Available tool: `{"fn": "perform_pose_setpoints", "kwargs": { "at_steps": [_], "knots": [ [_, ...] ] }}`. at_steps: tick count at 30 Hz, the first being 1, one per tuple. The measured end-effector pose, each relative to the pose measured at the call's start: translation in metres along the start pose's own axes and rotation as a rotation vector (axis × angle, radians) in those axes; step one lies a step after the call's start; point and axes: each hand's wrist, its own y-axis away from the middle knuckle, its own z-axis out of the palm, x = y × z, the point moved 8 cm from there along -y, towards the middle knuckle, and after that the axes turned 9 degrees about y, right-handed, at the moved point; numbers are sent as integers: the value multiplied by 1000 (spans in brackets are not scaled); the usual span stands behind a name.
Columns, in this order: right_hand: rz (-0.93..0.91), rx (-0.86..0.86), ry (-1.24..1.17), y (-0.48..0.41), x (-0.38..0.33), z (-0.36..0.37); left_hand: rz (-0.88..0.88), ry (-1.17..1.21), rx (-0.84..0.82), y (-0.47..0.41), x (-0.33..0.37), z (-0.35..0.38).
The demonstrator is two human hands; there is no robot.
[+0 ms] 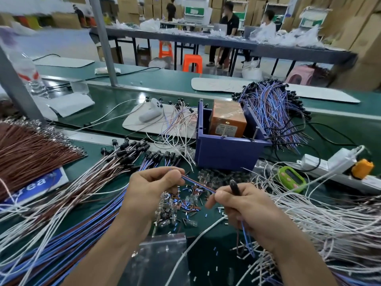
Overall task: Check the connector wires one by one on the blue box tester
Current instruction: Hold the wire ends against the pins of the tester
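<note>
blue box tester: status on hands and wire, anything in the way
Left hand and right hand both pinch one blue-brown wire. Not at blue box yet. Loose wires all around.

I'm seeing a connector wire (198,184) stretching between my left hand (150,188) and right hand (243,203), the box tester (226,153) sitting behind them, a power strip (334,168) lying to its right.

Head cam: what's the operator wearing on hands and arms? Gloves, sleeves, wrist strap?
Nothing worn shows: the left hand and right hand are ungloved, with no rings, watch or wrist strap visible. The left forearm and right forearm show no sleeves.
</note>
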Motion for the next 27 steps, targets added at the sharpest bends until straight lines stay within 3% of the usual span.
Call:
{"fn": "perform_pose_setpoints", "kwargs": {
  "at_steps": [3,6,10,13,19,22,27],
  "knots": [
    [1,4,24,-1,1,-3,-93,223,84,-3,-2,-18],
    [14,60,-87,-1,4,-12,-18,103,175,-7,8,-33],
    [-1,93,-232,-2,3,-11,15,-188,40,4,1,-2],
    [-18,111,-260,-4,0,-5,-4,-157,-102,10,-12,37],
    [-36,215,-218,-5,1,-13,-73,-30,-44,-5,-29,71],
    [-34,249,-321,-5,1,-18,-85,10,-25,-11,-30,81],
    [-122,552,-284,-4,1,-40,-37,92,134,-20,-30,82]
  ]
}}
